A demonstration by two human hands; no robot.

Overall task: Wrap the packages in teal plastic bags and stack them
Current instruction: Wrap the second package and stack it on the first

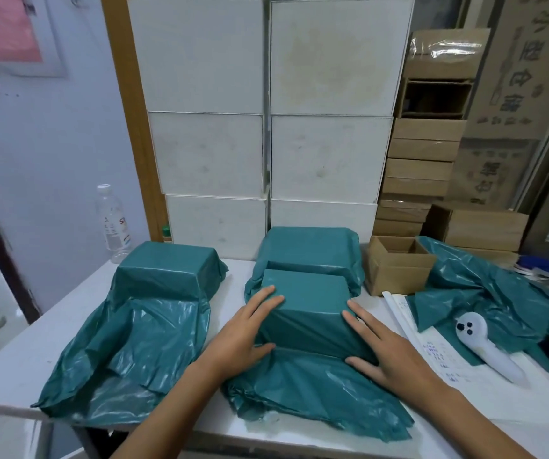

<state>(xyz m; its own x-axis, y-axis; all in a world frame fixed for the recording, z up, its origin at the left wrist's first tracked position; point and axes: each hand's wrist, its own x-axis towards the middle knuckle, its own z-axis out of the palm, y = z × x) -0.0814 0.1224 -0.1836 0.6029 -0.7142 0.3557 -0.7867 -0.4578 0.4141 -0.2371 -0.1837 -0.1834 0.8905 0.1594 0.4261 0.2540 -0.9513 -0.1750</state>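
Note:
A box-shaped package in a teal plastic bag [306,306] lies on the white table [21,352] in front of me, its loose bag end spread toward the near edge. My left hand [246,332] presses flat on its left side and my right hand [382,349] on its right side, fingers spread. Directly behind it sits a second teal-wrapped package [309,250]. A third teal-covered package [167,270] stands to the left, its bag trailing forward.
Loose teal bags [485,293] lie at the right under a white handheld device [485,342] and papers [432,352]. An open small cardboard box [398,263], stacked white boxes [266,127], brown cartons [422,160] and a water bottle [112,223] line the back.

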